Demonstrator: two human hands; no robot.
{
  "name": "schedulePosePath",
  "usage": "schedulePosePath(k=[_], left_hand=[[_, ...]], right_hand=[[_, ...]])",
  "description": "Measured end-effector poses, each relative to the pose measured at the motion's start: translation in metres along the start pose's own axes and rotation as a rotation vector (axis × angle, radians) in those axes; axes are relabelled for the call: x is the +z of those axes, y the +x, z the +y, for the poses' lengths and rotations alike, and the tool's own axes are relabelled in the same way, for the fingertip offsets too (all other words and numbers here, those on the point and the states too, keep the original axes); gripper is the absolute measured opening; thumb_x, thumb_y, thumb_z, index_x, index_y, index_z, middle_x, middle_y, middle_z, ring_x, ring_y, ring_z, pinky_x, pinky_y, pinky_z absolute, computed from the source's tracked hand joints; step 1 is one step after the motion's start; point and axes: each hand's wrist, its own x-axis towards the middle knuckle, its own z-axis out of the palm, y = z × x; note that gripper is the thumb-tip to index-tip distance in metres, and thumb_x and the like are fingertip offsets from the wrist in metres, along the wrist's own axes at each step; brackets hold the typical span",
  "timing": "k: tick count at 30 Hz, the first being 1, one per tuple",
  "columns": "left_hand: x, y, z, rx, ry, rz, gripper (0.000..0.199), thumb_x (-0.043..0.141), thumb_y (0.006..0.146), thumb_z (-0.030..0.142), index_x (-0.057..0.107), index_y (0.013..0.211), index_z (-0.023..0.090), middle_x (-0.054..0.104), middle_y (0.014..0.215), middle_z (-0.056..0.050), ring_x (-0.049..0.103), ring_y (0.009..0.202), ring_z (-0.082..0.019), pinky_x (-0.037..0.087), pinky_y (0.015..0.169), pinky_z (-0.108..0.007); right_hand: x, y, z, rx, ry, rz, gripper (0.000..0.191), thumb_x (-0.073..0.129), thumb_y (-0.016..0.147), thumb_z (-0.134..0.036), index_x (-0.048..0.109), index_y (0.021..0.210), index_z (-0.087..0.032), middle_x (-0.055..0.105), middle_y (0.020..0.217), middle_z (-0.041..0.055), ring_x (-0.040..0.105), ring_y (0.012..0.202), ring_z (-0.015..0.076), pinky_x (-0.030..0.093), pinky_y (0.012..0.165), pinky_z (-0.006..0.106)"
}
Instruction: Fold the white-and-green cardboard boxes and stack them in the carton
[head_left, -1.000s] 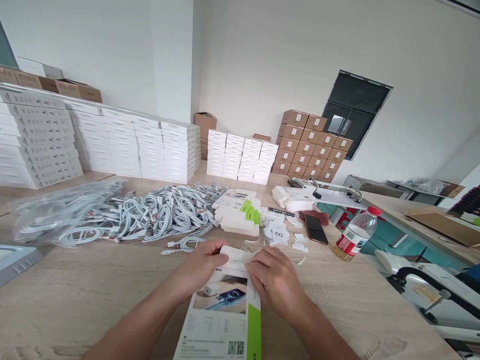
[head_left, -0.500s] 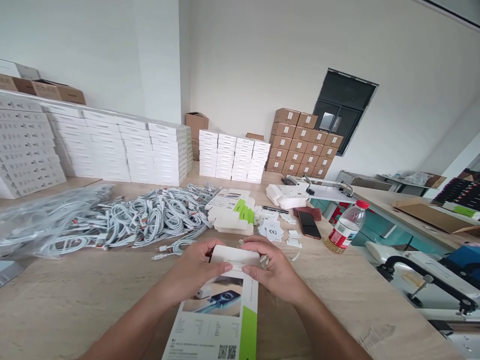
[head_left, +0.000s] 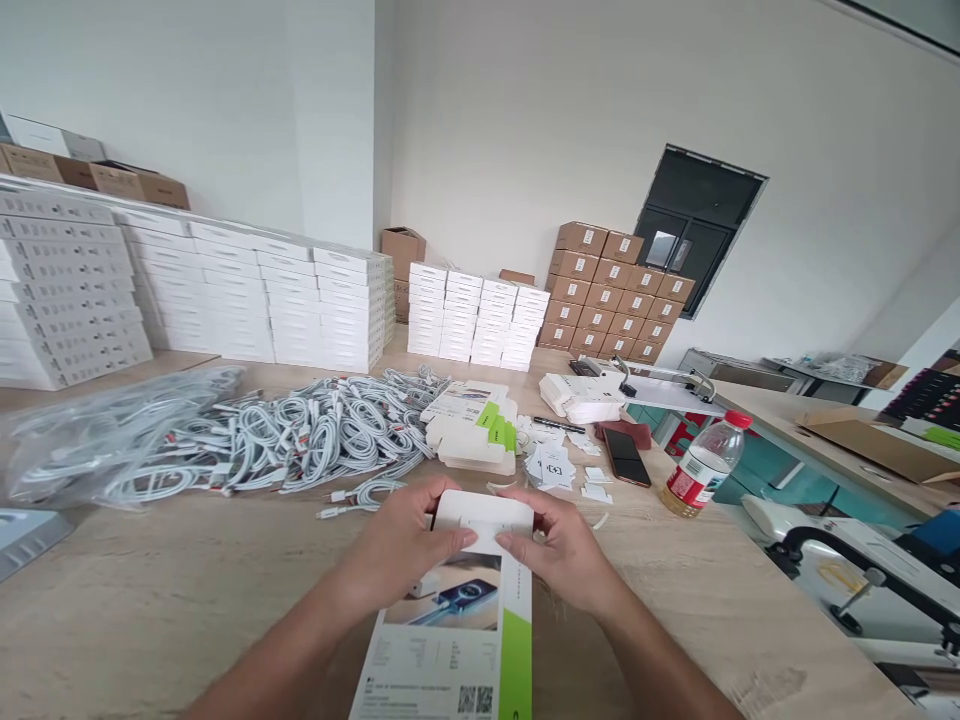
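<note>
A printed cardboard box, white with a green corner and a picture of a phone and cable, lies low in front of me. My left hand grips its far end from the left, thumb on the white end flap. From the right, my right hand holds the same end, its thumb close to the other thumb and fingers behind the flap. Just beyond the hands rests a stack of flat, unfolded boxes. Small white cards lie to its right.
Coiled white cables and clear plastic bags spread across the left. White box stacks stand behind. To the right are a phone, a pen and a red-capped bottle. Brown cartons are piled at the wall.
Both thumbs have pressed down on the flap, and the small fold between them now looks flatter. The view has shifted slightly, so everything sits a little further right.
</note>
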Motion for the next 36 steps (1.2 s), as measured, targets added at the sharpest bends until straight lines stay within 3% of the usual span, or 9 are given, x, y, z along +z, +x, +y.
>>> schedulePosePath(k=[6,12,16,21,25,29,32,34,36], left_hand=[[0.003,0.001,0.0,0.035,0.03,0.029,0.017,0.069,0.074,0.033,0.056,0.072,0.021,0.061,0.067,0.004,0.059,0.061,-0.016,0.04,0.056,-0.024],[0.007,0.002,0.005,0.026,-0.032,0.032,0.02,0.069,0.073,0.032,0.053,0.071,0.021,0.059,0.066,0.004,0.056,0.061,-0.015,0.04,0.057,-0.023],[0.007,0.001,0.002,0.014,0.039,0.069,0.022,0.068,0.074,0.033,0.05,0.069,0.02,0.053,0.061,0.006,0.049,0.055,-0.012,0.036,0.052,-0.022],[0.008,0.002,-0.003,0.012,0.052,0.087,0.023,0.067,0.075,0.034,0.051,0.068,0.02,0.05,0.059,0.007,0.042,0.051,-0.011,0.031,0.05,-0.022],[0.007,0.006,-0.006,0.04,0.001,0.07,0.025,0.071,0.073,0.035,0.054,0.066,0.018,0.054,0.059,0.005,0.047,0.053,-0.012,0.033,0.051,-0.022],[-0.001,0.005,-0.006,-0.061,-0.366,-0.072,0.025,0.075,0.073,0.037,0.068,0.087,0.018,0.071,0.079,-0.003,0.065,0.068,-0.02,0.045,0.063,-0.028],[-0.002,0.0,-0.003,-0.194,-0.761,-0.224,0.055,0.065,0.076,0.058,0.068,0.113,0.018,0.076,0.092,-0.01,0.071,0.085,-0.032,0.052,0.077,-0.041],[0.003,-0.003,-0.002,-0.234,-0.877,-0.288,0.075,0.054,0.076,0.074,0.065,0.122,0.016,0.076,0.097,-0.013,0.07,0.094,-0.037,0.051,0.083,-0.046],[0.011,-0.005,-0.002,-0.214,-0.899,-0.303,0.083,0.051,0.075,0.079,0.062,0.129,0.017,0.076,0.101,-0.014,0.069,0.099,-0.038,0.05,0.088,-0.047]], right_hand=[[0.0,-0.002,0.001,0.05,0.137,-0.033,0.028,0.073,0.08,-0.039,0.071,0.104,-0.024,0.07,0.088,0.0012,0.06,0.075,0.0151,0.049,0.067,0.027],[0.001,0.0,-0.002,0.063,0.193,-0.041,0.029,0.076,0.077,-0.037,0.071,0.102,-0.023,0.068,0.087,0.0004,0.058,0.075,0.0138,0.049,0.068,0.026],[0.0,-0.001,-0.003,0.104,0.21,-0.062,0.026,0.073,0.08,-0.04,0.071,0.099,-0.022,0.067,0.079,0.0,0.056,0.068,0.0129,0.046,0.061,0.025],[0.005,-0.002,-0.004,0.125,0.242,0.006,0.024,0.076,0.077,-0.039,0.072,0.091,-0.02,0.067,0.075,-0.0001,0.055,0.064,0.0128,0.043,0.057,0.025],[0.005,-0.001,-0.004,0.156,0.315,0.047,0.024,0.081,0.071,-0.038,0.07,0.083,-0.02,0.067,0.07,-0.001,0.055,0.06,0.0123,0.042,0.055,0.025],[-0.002,0.002,-0.006,0.194,0.459,0.054,0.027,0.084,0.066,-0.038,0.071,0.078,-0.018,0.07,0.07,-0.0007,0.056,0.06,0.0117,0.042,0.057,0.024],[-0.005,0.005,-0.005,0.202,0.575,0.142,0.029,0.085,0.064,-0.04,0.071,0.076,-0.018,0.07,0.068,-0.0003,0.057,0.061,0.0123,0.043,0.059,0.025],[-0.006,0.007,-0.003,0.191,0.598,0.185,0.029,0.084,0.065,-0.041,0.072,0.077,-0.017,0.071,0.069,0.0003,0.058,0.063,0.0134,0.045,0.062,0.027],[-0.007,0.009,0.0,0.174,0.538,0.197,0.031,0.08,0.07,-0.044,0.072,0.083,-0.017,0.071,0.073,0.0015,0.059,0.066,0.0146,0.046,0.065,0.028]])
